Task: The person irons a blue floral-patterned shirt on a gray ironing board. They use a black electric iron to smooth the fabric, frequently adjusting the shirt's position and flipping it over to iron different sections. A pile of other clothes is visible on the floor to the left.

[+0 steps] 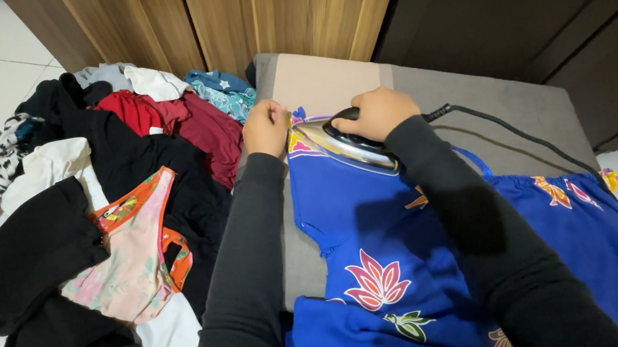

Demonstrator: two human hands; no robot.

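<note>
Laundry pile point(92, 245) lies unpressed on the floor to your left, just beside the grey padded board point(423, 87); judge most of the work as remaining. On the board lies the blue floral garment point(412, 262), spread flat, with only its top edge under the soleplate. Your right hand point(378, 113) is closed around the handle of the iron point(343, 145); its cord point(522, 137) trails right across the board. Your left hand point(265, 127) pinches the fabric edge just beside the iron's tip.

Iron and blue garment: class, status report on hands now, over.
Right hand gripping iron. Left hand pinning blue garment edge. Cord trails right; clothes pile clear, left.
</note>
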